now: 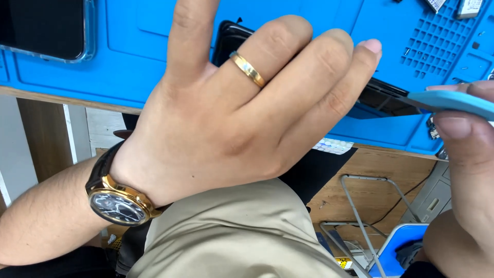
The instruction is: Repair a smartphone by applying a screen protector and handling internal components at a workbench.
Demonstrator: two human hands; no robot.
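Note:
My left hand (231, 113) fills the middle of the view, wearing a gold ring and a dark-faced gold wristwatch (117, 205). Its fingers press down on a black phone (378, 98) that lies on the blue work mat (128, 67); most of the phone is hidden under the hand. My right hand (465, 154) enters from the right edge, pinching a flat light-blue pry tool (453, 102). The tool's thin tip touches the phone's right edge.
Another dark phone in a clear case (46, 28) lies at the mat's top left. The mat's gridded compartments (432, 41) sit at the top right. Below the wooden table edge are my beige trousers (231, 237), a metal frame (360, 211) and cables on the floor.

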